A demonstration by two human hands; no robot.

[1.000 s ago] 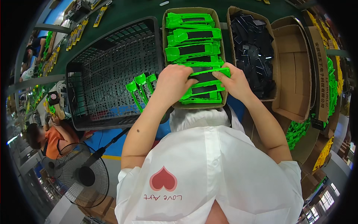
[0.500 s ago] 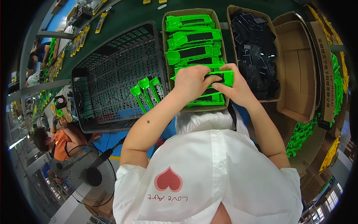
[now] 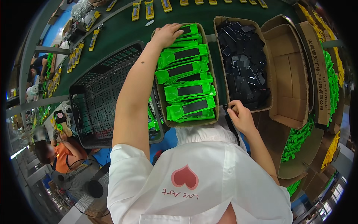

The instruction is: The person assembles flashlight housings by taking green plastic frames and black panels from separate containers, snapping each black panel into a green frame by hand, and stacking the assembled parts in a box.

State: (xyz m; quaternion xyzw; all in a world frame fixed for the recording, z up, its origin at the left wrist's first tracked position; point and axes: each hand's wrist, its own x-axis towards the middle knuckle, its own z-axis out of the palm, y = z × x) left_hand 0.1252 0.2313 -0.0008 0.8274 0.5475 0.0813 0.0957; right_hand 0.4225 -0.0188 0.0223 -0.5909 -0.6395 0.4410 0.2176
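Observation:
My left hand (image 3: 167, 35) reaches to the far end of a cardboard box (image 3: 217, 108) filled with green plastic housings (image 3: 188, 89). Its fingers stretch over the far left corner, against the topmost housings. Dark rectangular panels lie in the housings' recesses. My right hand (image 3: 241, 117) is closed with curled fingers, between the near right corner of this box and a second carton (image 3: 269, 106) of loose black plates (image 3: 242, 63). Something small and dark shows at its fingertips, too little to name. My left forearm crosses over the right side of a black plastic crate (image 3: 80, 89).
Green pieces (image 3: 152, 115) lie in the crate, partly behind my forearm. An open carton (image 3: 291, 74) stands right of the black plates. Yellow devices (image 3: 149, 9) line the green table's far side. A fan (image 3: 91, 188) and a person in orange (image 3: 69, 156) are at the left.
My hands have parted and no longer hold the green housing between them. The left went to the box's far end, the right back toward its near right corner. The view has shifted.

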